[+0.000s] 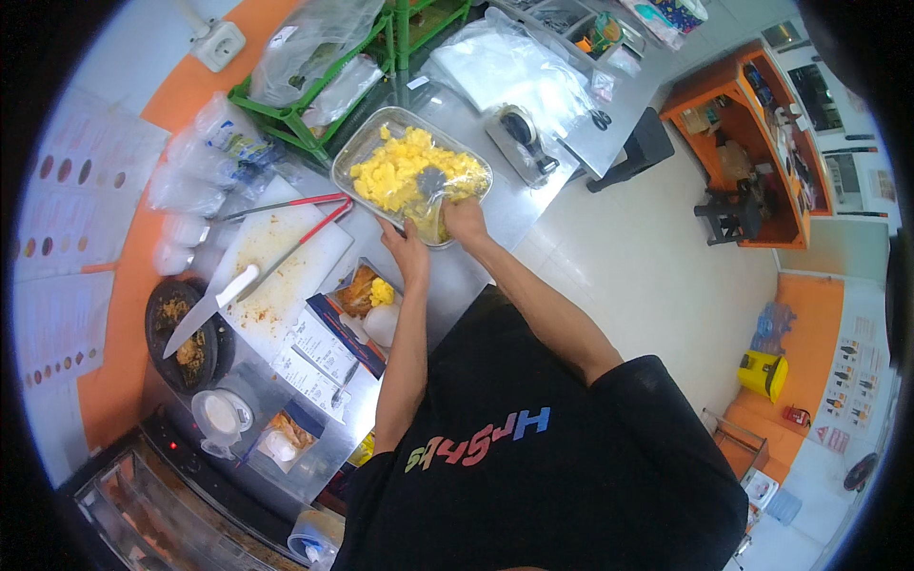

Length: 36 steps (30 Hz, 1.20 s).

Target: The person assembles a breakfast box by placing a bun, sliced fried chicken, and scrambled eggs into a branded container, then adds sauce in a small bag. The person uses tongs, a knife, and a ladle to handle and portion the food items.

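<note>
My right hand [465, 217] scoops yellow food [395, 171] in the tray [357, 152], fingers maybe clamped on a spoon [430, 181]; my left hand [409, 249] pinches the rim. Bits could spill onto the surface [519, 205].

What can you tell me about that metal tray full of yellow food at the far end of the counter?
The metal tray is a shallow, rounded-corner rectangle of shiny steel, lying flat and skewed on the steel counter. Clumps of yellow food fill most of it. Both hands are at its near edge: the left hand just below the rim, the right hand over it, with a clear plastic bag between them. A dark utensil rests in the food. A green rack stands beside it.
</note>
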Available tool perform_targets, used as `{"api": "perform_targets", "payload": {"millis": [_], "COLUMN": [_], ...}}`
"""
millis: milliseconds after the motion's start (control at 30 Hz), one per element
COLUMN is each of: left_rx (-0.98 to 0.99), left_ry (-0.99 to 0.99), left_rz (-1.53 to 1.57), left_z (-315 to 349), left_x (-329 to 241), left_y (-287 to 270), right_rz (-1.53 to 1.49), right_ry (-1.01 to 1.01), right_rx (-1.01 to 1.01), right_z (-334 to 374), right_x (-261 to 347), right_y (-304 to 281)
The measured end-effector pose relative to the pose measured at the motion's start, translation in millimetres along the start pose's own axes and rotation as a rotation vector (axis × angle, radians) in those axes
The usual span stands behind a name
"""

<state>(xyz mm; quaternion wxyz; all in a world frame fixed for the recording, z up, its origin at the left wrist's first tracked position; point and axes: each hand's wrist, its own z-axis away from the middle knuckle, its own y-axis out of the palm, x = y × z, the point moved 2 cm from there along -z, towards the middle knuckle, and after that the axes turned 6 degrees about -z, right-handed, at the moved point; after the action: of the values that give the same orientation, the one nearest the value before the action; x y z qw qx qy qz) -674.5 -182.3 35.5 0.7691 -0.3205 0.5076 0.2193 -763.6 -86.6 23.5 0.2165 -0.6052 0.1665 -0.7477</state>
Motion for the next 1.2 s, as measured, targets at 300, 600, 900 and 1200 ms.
{"api": "perform_targets", "payload": {"millis": [300,600,900,1200], "left_rx": [0.019,-0.007,0.116,0.127], "left_ry": [-0.068,-0.093,-0.143,-0.054], "left_rz": [-0.042,-0.004,0.196,0.001], "left_z": [-1.2,-1.4,20.9,19.5], "left_x": [3.9,15.6,25.8,30.9], "left_y": [-2.3,2.4,9.6,14.4], "right_rz": [0.248,0.561,0.915,0.395], "right_ry": [-0.097,-0.076,-0.818,-0.542], "right_rx": [0.024,0.589,0.709,0.865], "right_z": [-13.6,-14.0,1.4,16.2], "right_x": [3.5,37.1,59.5,40.0], "right_y": [-22.4,-44.1,-54.6,-62.4]}}
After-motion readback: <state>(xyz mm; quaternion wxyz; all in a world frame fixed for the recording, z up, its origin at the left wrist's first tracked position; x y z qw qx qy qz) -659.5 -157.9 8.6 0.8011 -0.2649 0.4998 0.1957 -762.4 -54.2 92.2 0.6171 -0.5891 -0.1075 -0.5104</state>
